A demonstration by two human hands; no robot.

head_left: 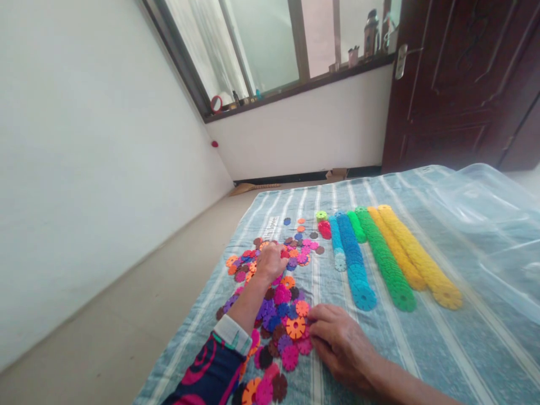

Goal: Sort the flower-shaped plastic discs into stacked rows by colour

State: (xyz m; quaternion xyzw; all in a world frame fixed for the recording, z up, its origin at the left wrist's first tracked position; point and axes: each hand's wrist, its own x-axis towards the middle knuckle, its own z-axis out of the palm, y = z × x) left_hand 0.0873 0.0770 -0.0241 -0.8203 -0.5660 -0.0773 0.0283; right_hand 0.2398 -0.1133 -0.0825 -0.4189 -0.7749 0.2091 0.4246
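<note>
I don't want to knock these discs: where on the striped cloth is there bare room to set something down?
The widest patch of striped cloth lies right of the right hand, below the disc rows. A narrower one runs between the outer yellow row and the clear containers. The left is crowded: mixed discs lie around the left hand.

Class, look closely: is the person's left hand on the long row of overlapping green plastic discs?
No, the bare left hand is at the loose pile of multicoloured notched discs, apart from that green row.
</note>
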